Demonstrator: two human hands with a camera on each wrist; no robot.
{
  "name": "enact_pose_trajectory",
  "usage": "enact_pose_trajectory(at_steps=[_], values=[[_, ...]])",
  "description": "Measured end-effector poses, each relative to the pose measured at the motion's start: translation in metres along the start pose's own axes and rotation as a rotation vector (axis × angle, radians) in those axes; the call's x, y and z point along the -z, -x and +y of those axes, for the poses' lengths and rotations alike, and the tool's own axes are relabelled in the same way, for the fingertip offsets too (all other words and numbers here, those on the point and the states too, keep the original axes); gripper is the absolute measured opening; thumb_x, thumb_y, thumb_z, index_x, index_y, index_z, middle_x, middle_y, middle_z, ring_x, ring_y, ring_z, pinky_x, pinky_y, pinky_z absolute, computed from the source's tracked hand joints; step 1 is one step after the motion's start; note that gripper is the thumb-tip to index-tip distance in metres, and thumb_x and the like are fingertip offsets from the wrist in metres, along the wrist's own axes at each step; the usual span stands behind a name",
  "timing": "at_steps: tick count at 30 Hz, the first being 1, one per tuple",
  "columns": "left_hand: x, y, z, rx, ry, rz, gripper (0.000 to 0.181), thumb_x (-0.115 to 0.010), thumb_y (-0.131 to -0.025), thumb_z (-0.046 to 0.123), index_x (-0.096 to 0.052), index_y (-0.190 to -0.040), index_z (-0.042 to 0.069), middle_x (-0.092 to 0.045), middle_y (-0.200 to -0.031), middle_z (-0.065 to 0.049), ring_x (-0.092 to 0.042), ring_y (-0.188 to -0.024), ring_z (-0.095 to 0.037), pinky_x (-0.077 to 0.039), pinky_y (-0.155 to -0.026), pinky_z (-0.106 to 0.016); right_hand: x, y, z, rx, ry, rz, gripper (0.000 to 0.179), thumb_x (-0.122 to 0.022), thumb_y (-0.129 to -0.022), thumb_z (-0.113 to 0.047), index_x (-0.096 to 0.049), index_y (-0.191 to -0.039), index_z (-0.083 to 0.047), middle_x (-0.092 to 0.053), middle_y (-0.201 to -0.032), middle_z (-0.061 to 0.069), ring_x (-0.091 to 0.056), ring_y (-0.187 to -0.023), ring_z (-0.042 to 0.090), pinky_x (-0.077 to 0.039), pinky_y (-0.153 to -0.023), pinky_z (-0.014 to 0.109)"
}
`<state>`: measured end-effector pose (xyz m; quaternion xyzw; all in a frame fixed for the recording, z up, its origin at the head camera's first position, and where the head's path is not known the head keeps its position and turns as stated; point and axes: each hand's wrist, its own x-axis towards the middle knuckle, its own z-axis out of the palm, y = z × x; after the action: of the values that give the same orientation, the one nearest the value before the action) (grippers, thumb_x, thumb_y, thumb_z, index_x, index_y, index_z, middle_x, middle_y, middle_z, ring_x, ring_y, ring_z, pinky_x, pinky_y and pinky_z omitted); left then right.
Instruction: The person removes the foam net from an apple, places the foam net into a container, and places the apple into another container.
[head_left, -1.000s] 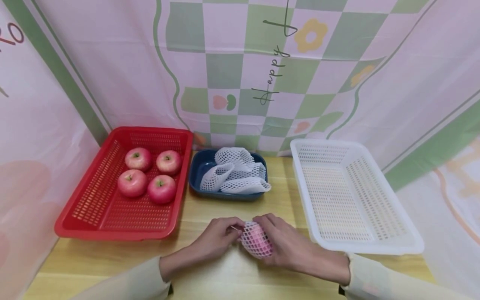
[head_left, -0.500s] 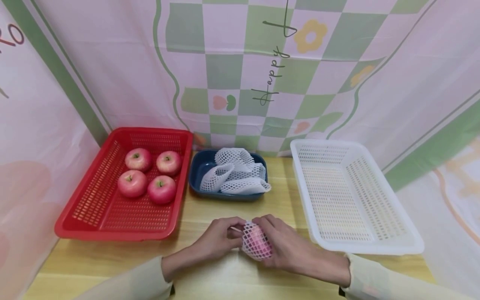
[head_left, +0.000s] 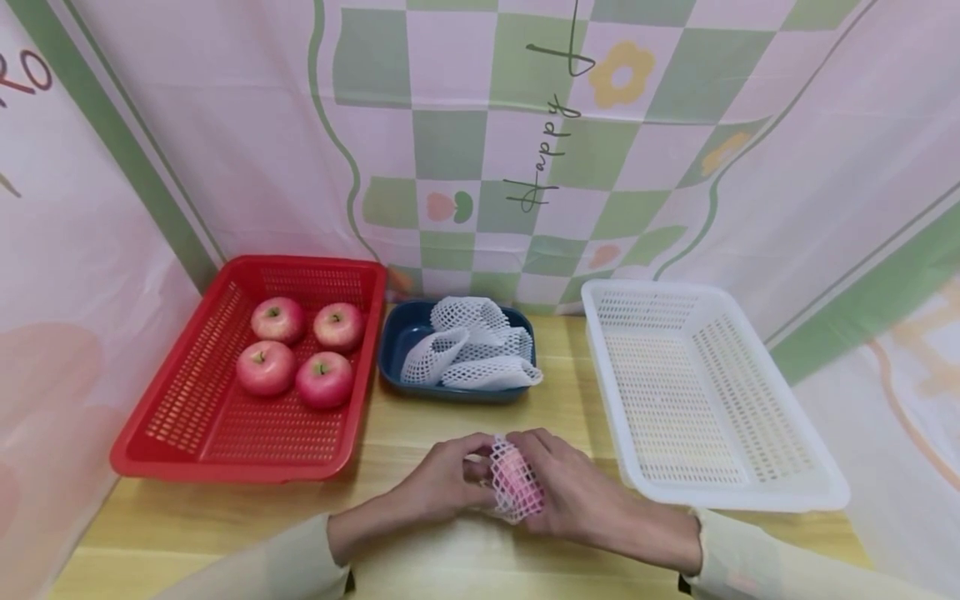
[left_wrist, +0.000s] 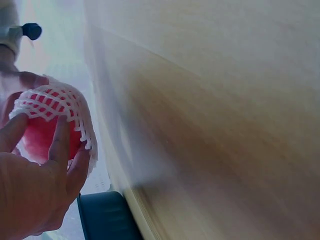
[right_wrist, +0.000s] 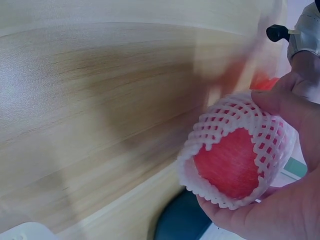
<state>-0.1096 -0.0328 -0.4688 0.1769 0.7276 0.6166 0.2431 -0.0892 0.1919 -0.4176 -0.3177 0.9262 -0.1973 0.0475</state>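
Note:
A pink-red apple (right_wrist: 230, 165) sits partly inside a white foam net sleeve (head_left: 517, 483), low in the middle of the head view. My right hand (head_left: 573, 492) grips the netted apple from the right, thumb and fingers spread around it. From the left, my left hand (head_left: 442, 479) has curled fingers at the sleeve's edge. The left wrist view shows its fingertips on the net's rim and the bare apple skin. A round patch of apple shows through the sleeve's open end in the right wrist view.
A red basket (head_left: 232, 471) holding several bare apples (head_left: 266, 367) stands at the left. Behind the hands, a dark blue tray (head_left: 405, 333) contains several foam net sleeves (head_left: 491, 372). At the right is a white basket (head_left: 738, 493). A printed curtain (head_left: 450, 142) hangs behind.
My left hand has shifted slightly right, its fingers moving farther around the net's edge. The netted apple has turned a little in my right hand, which stays in place.

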Motion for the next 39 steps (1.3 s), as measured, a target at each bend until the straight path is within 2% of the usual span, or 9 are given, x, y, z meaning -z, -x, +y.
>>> enact_pose_trajectory(at_steps=[7, 14, 19, 24, 27, 33, 39], values=[[-0.005, -0.002, 0.001, 0.014, -0.004, -0.019, 0.070, -0.085, -0.081, -0.003, -0.058, -0.145, 0.009, -0.067, -0.135, -0.008, -0.070, -0.119, -0.026, -0.060, -0.094, -0.030, 0.000, -0.001, -0.003, -0.033, 0.001, 0.003, 0.100, -0.100, -0.063, -0.020, -0.050, -0.147, 0.003, -0.064, -0.134, 0.019, -0.069, -0.115, 0.034, -0.061, -0.094, 0.047], [-0.007, -0.003, 0.002, 0.007, -0.114, -0.031, 0.073, -0.087, -0.080, 0.002, -0.057, -0.146, 0.016, -0.068, -0.135, -0.001, -0.064, -0.125, -0.017, -0.053, -0.102, -0.027, -0.002, 0.001, -0.005, -0.009, 0.008, 0.036, 0.098, -0.100, -0.069, -0.030, -0.051, -0.147, 0.003, -0.064, -0.136, 0.021, -0.070, -0.116, 0.036, -0.061, -0.094, 0.048], [-0.007, 0.000, 0.002, 0.026, -0.078, -0.031, 0.074, -0.086, -0.081, 0.003, -0.055, -0.146, 0.018, -0.069, -0.132, 0.000, -0.065, -0.118, -0.013, -0.053, -0.097, -0.026, -0.003, 0.002, -0.004, 0.015, 0.021, 0.061, 0.096, -0.099, -0.071, -0.034, -0.052, -0.146, 0.003, -0.066, -0.134, 0.020, -0.071, -0.114, 0.034, -0.062, -0.093, 0.047], [-0.005, 0.003, 0.001, 0.008, -0.017, -0.037, 0.074, -0.084, -0.081, 0.002, -0.055, -0.147, 0.018, -0.070, -0.128, -0.002, -0.068, -0.109, -0.011, -0.056, -0.086, -0.024, 0.000, 0.001, -0.003, 0.029, 0.015, 0.058, 0.094, -0.098, -0.073, -0.035, -0.053, -0.146, 0.003, -0.067, -0.134, 0.019, -0.071, -0.113, 0.034, -0.062, -0.092, 0.046], [-0.002, 0.004, -0.001, -0.003, -0.011, -0.035, 0.074, -0.084, -0.082, 0.003, -0.055, -0.148, 0.018, -0.068, -0.130, -0.002, -0.067, -0.111, -0.011, -0.057, -0.087, -0.023, 0.003, 0.001, -0.001, 0.035, 0.010, 0.053, 0.090, -0.098, -0.074, -0.033, -0.055, -0.145, 0.003, -0.069, -0.131, 0.018, -0.073, -0.110, 0.033, -0.063, -0.090, 0.044], [0.003, 0.006, -0.002, 0.020, -0.021, -0.030, 0.076, -0.086, -0.083, 0.009, -0.053, -0.151, 0.020, -0.062, -0.136, 0.000, -0.064, -0.120, -0.014, -0.055, -0.094, -0.022, 0.011, 0.001, 0.000, 0.060, -0.002, 0.044, 0.076, -0.095, -0.079, -0.028, -0.062, -0.140, 0.002, -0.075, -0.123, 0.016, -0.075, -0.108, 0.028, -0.063, -0.089, 0.039], [0.003, 0.010, 0.001, -0.001, -0.007, -0.011, 0.077, -0.086, -0.081, 0.007, -0.053, -0.150, 0.013, -0.061, -0.137, -0.008, -0.064, -0.121, -0.020, -0.055, -0.094, -0.023, 0.020, 0.002, 0.002, 0.101, 0.008, 0.040, 0.063, -0.093, -0.081, -0.022, -0.068, -0.134, 0.003, -0.077, -0.120, 0.014, -0.077, -0.106, 0.027, -0.064, -0.087, 0.036]])
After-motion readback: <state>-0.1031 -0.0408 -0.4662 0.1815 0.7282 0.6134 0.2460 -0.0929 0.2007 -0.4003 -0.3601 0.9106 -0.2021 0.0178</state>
